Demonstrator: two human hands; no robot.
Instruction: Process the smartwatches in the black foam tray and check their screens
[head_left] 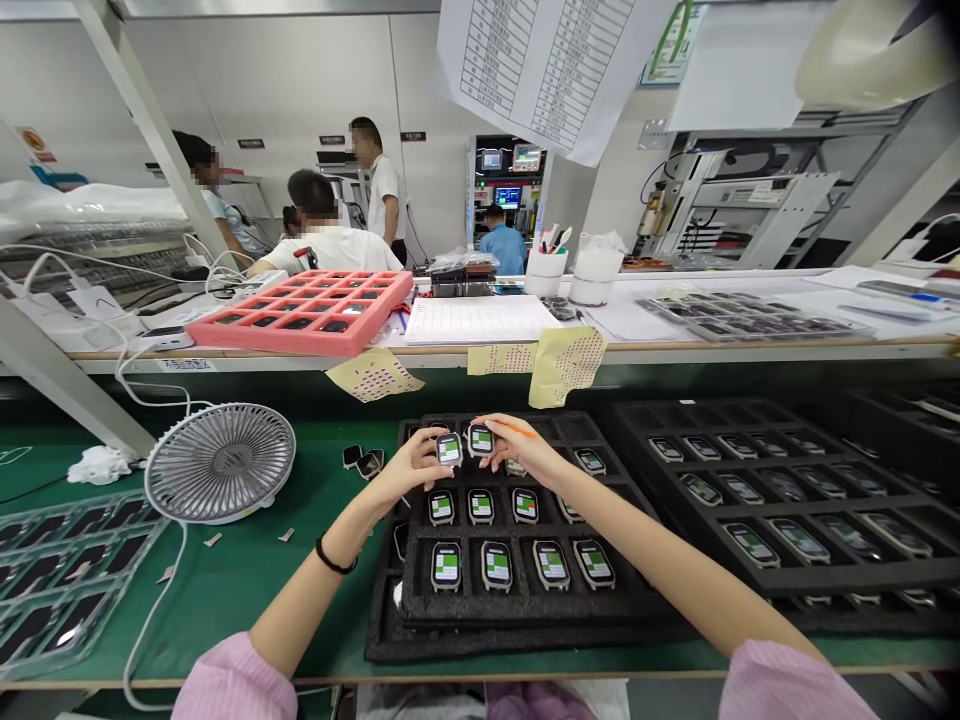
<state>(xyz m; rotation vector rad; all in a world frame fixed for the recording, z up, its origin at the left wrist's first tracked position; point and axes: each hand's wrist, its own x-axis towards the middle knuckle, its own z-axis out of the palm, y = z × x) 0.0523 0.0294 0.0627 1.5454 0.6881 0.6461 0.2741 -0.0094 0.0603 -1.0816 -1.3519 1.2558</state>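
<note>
My left hand point(415, 462) is closed on a smartwatch case point(449, 450), its lit screen showing green and white blocks. Just to the right, another watch case point(481, 440) with a similar lit screen is gripped by the fingers of my right hand point(517, 447). A thin orange strip point(519, 428) lies along the right hand; I cannot tell what it is. Both hands are over the far rows of a black foam tray point(450, 606), where several strapless watch cases sit in square pockets, among them a lit one point(496, 566) in the front row.
More black foam trays point(660, 520) with watches stand at the right. At the left are a grey fan point(225, 460), a clear plastic tray point(75, 570) and two dark watch pieces point(369, 463). A pink foam tray point(360, 335) rests on the shelf; co-workers are beyond it.
</note>
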